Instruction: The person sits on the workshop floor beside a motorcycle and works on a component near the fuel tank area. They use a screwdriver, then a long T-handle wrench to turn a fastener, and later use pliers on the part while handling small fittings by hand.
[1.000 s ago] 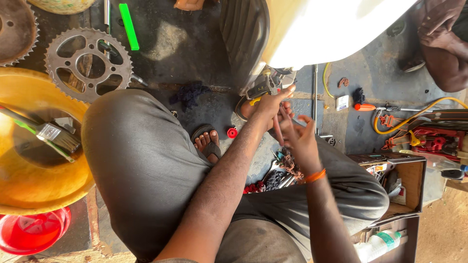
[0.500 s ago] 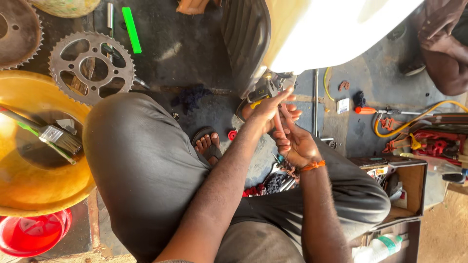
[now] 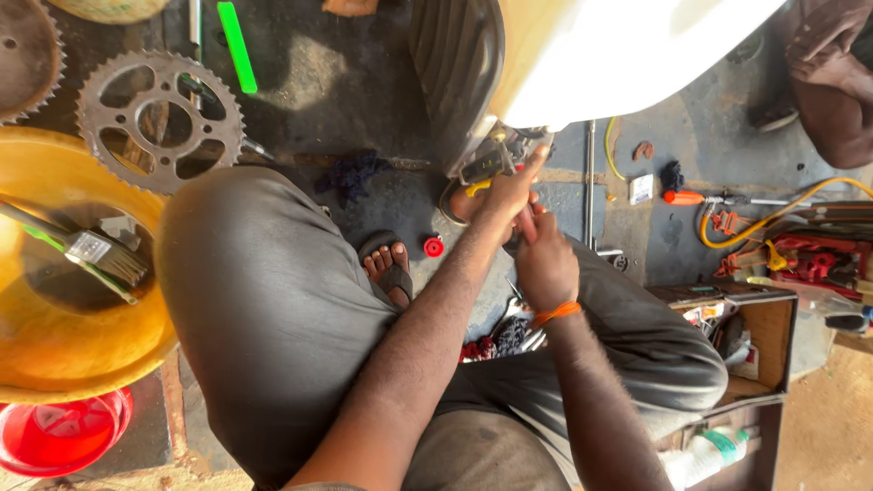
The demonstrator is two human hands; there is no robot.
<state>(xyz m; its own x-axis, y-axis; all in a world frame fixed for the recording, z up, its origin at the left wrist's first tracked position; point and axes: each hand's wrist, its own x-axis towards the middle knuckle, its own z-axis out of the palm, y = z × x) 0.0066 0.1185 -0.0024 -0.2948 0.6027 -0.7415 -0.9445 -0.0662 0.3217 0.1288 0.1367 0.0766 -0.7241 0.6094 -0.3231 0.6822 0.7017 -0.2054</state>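
The person sits low on the floor, both hands up at the small metal part (image 3: 491,162) under the white vehicle body (image 3: 627,55). The left hand (image 3: 503,193) pinches at that part with a yellow-handled tool (image 3: 476,188) beneath its fingers, whether gripped I cannot tell. The right hand (image 3: 546,264), just below the part, is clenched around something thin. A red cap (image 3: 435,246) lies below-left of the part; a big sprocket (image 3: 160,121) lies far left of it.

Sunlit, oil-stained concrete floor (image 3: 364,82)
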